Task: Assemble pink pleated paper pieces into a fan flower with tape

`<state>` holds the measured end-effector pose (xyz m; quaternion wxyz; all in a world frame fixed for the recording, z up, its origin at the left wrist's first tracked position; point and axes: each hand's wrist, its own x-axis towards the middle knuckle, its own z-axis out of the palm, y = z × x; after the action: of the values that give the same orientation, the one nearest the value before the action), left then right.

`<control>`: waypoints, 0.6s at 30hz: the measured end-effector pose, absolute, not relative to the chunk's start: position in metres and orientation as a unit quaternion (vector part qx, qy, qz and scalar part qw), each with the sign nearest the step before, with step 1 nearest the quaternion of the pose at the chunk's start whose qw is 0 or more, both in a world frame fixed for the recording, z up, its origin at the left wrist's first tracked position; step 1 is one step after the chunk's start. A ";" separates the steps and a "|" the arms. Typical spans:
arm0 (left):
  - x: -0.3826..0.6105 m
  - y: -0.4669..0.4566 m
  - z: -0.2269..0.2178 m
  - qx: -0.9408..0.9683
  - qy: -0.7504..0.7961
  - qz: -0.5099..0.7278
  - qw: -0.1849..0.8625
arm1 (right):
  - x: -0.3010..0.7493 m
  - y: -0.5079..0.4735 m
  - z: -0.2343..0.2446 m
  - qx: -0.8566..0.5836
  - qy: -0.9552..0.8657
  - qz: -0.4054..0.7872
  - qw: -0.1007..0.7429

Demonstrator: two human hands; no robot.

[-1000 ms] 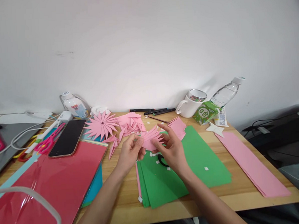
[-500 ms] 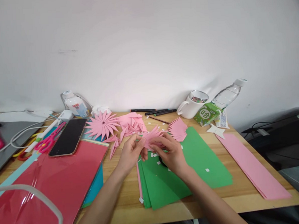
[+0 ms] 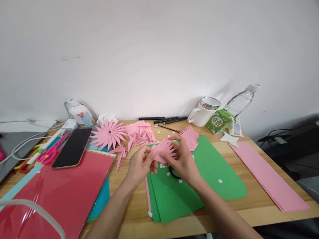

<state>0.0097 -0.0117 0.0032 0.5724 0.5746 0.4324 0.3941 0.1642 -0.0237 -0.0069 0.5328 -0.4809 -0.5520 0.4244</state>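
Note:
Between my two hands is a pink folded-paper fan [image 3: 162, 150] with pointed tips, held above the green paper sheets [image 3: 200, 181]. My left hand [image 3: 142, 161] is closed on its left edge, thumb on top. My right hand [image 3: 181, 159] grips its right side, with the fingers curled behind the points. Just behind my right hand lies a second pink spiky fan [image 3: 189, 136]. A round pink paper star [image 3: 110, 133] and a heap of folded pink pieces [image 3: 141, 132] are farther left. Under my right hand a black ring-shaped thing [image 3: 173, 173] partly shows.
Black markers [image 3: 170, 119] lie along the wall beside a white mug [image 3: 202, 113], a green box [image 3: 220, 121] and a water bottle [image 3: 242, 101]. Pink paper strips [image 3: 269, 178] rest at the right. A phone [image 3: 72, 147], pink scissors [image 3: 52, 150] and a red sheet pack [image 3: 56, 196] occupy the left.
My right hand's fingers have lifted and spread a little behind the pink fan, which has tilted so more of its face shows. My left hand keeps its hold, nearly in place.

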 end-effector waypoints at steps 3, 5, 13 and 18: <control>0.009 -0.012 0.006 0.579 0.425 0.385 0.579 | 0.163 -0.021 -0.003 -0.484 -0.522 0.455 0.536; 0.010 -0.013 0.007 0.586 0.425 0.376 0.578 | 0.163 -0.019 -0.001 -0.487 -0.518 0.469 0.524; 0.011 -0.010 0.000 0.569 0.409 0.365 0.613 | 0.162 -0.016 -0.001 -0.502 -0.504 0.470 0.523; 0.011 -0.009 -0.002 0.542 0.449 0.385 0.597 | 0.158 -0.014 -0.005 -0.486 -0.503 0.489 0.521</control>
<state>0.0106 -0.0093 -0.0022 0.5966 0.5424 0.4493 0.3847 0.1577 -0.0136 -0.0046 0.5210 -0.4858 -0.5035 0.4890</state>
